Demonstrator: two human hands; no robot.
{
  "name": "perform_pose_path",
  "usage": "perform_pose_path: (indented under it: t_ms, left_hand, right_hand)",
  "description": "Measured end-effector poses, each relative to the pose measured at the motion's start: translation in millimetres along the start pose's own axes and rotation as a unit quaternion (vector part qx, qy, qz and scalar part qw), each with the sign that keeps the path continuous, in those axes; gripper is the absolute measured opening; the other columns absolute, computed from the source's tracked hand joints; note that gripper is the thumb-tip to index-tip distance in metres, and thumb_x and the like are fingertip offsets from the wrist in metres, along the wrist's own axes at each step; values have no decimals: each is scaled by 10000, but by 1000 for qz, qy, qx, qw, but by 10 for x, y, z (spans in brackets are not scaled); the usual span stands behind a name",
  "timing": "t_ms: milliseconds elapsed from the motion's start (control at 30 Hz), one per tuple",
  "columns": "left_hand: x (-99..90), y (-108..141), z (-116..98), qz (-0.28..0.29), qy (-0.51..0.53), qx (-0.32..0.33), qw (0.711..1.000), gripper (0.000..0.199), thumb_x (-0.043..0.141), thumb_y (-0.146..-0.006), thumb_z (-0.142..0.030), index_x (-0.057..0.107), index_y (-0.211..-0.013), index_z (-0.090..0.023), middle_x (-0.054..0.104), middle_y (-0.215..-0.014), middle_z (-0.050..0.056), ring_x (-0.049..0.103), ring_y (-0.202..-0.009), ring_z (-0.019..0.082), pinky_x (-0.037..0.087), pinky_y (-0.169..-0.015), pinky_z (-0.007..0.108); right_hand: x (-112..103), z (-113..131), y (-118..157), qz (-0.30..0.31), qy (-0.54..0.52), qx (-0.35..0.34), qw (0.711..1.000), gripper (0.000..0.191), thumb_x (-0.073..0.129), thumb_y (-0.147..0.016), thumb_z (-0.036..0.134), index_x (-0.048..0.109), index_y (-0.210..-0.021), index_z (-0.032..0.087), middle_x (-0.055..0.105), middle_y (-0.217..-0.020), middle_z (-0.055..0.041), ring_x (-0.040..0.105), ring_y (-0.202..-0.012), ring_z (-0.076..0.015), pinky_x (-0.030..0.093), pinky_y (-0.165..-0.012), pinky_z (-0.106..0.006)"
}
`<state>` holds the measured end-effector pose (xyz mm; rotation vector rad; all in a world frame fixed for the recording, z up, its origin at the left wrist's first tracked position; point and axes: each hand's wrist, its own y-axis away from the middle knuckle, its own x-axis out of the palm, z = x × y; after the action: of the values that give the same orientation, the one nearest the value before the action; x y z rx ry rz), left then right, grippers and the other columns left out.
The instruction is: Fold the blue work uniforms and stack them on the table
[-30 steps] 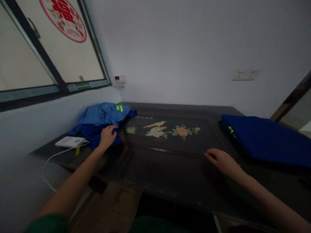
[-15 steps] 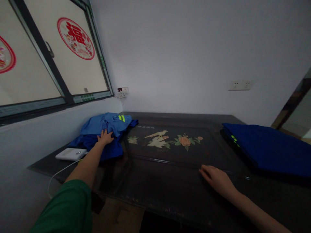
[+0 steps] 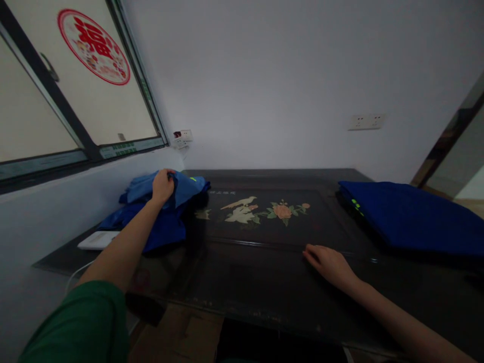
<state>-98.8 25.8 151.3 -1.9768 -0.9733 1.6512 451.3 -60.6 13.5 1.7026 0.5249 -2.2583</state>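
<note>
Left hand [image 3: 162, 187] reaches to the heap at the far left of the worktop [image 3: 260, 285], its fingers curled in on a fold of the light blue cloth [image 3: 189, 187]; the fingertips are partly hidden, but they look to be pinching it. That cloth lies crumpled over a dark blue cloth [image 3: 166, 229], and the two touch. If the pinch takes in only the top layer, a pull would probably peel the light one off and leave the dark one bunched; if it catches both, they could drag together in a tangle.

Beneath the left forearm, just beside the dark blue cloth, sits a white device [image 3: 96, 240] with a white cable [image 3: 78, 271] that hangs over the worktop's edge. A low sweep of the arm or a trailing hem could snag that cable and tip the device off, since it lies close to the edge.

Right hand [image 3: 329, 262] is empty, loosely curled, thumb slightly apart from the fingers, low over the worktop; whether it touches the surface is hard to tell. Near it on the right lies a folded blue stack [image 3: 416, 217], whose neat edges a careless elbow or forearm might push askew.
</note>
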Motion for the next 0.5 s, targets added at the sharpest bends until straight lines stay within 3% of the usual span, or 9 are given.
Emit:
perform_pose_path:
  t_ms: [133, 267, 367, 500]
  left_hand:
    - [-246, -83, -583, -43, 79, 78, 993, 297, 414, -800, -76, 547, -1059, -137, 610, -1131, 102, 532, -1114, 207, 371, -1025, 334]
    - [-524, 106, -1344, -55, 153, 174, 971, 268, 438, -841, -101, 566, -1071, -151, 618, -1118, 74, 539, -1092, 192, 391, -1010, 341]
    - [-663, 470, -1926, -33, 211, 243, 946, 224, 461, -881, -132, 583, -1067, -156, 628, -1071, 62, 554, -1051, 184, 420, -976, 348]
    - [-652, 1242, -2552, 76, 319, 328, 886, 211, 470, -925, -164, 611, -1081, -170, 632, -1024, 54, 576, -1013, 169, 449, -944, 332]
  right_hand:
    - [-5, -6, -13, 9, -7, -1, 1000, 272, 381, -944, 331, 547, -759, 221, 665, -766, -41, 627, -698, -193, 330, -568, -268]
    - [-17, -53, -24, 11, -42, 5, 999, 253, 391, -938, 338, 567, -794, 227, 658, -749, -28, 622, -689, -186, 351, -580, -269]
    - [-31, -95, -32, 3, -127, 6, 992, 201, 450, -905, 356, 593, -999, 251, 653, -773, -12, 605, -662, -170, 405, -592, -274]
    - [-7, -147, -56, -45, -276, -50, 959, 631, 601, -782, 375, 424, -1366, 213, 666, -1024, -75, 640, -782, -198, 522, -721, -346]
